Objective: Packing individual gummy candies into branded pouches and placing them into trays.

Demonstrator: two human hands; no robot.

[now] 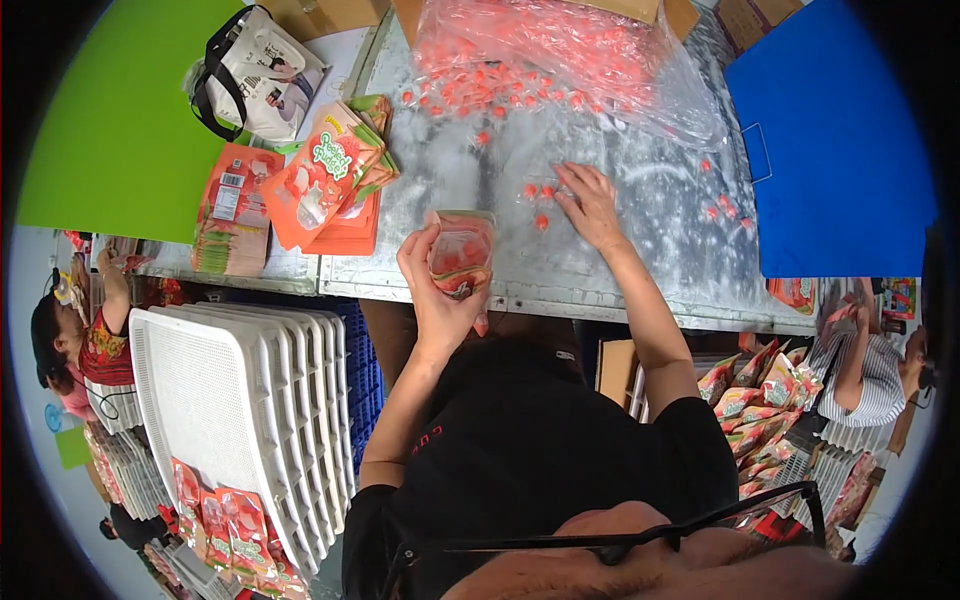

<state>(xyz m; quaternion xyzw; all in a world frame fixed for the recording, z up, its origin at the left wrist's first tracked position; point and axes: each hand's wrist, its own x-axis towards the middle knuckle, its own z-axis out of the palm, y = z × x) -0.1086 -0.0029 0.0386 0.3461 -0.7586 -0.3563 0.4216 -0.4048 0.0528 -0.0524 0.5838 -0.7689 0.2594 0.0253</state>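
Observation:
My left hand [432,305] is wrapped round a red and green candy pouch [462,282] at the table's near edge. The pouch's mouth gapes upward, and red pieces show inside it. Over the metal tabletop, my right hand [594,208] has its fingers stretched out, palm down. Just left of its fingertips lie a few small wrapped red candies [541,222]. What is under the palm is hidden. Farther back, many more such candies [490,88] spill from a large clear plastic bag [670,90].
Stacked flat pouches [325,180] and a white tote bag [270,85] occupy the left side. Green [120,120] and blue panels [830,150] flank the table. White trays [210,380] stand stacked at lower left; filled pouches [755,410] are at lower right. Other people work on both sides.

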